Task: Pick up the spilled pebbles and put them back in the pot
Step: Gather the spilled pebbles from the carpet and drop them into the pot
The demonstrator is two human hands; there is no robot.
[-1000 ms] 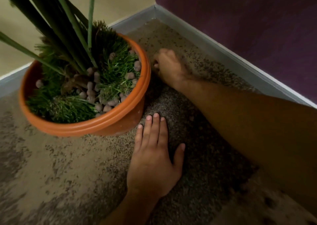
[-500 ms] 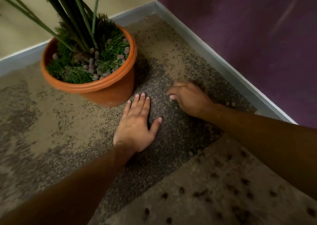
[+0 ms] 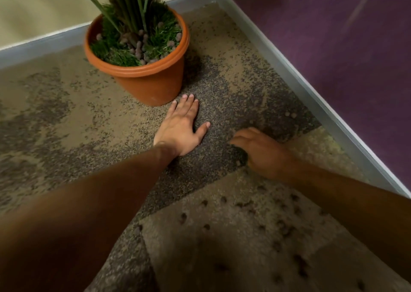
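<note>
Two walls meet at the far corner, and the speckled carpet (image 3: 66, 118) runs up to them. The orange pot (image 3: 153, 84) stands far left, pebbles already in it. The left hand (image 3: 180, 127) lies flat and released just near of the pot. The right hand (image 3: 262, 149), beside the pot's rim a second ago, has drawn back near and right, fingers curled; whether it grips anything, I cannot tell. Two spilled pebbles (image 3: 290, 114) lie by the right skirting, so likely it's reaching for more

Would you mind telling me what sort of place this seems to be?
Probably an indoor room corner, perhaps an office: patterned carpet, a grey skirting board below a purple wall, and a potted plant on the floor.
</note>
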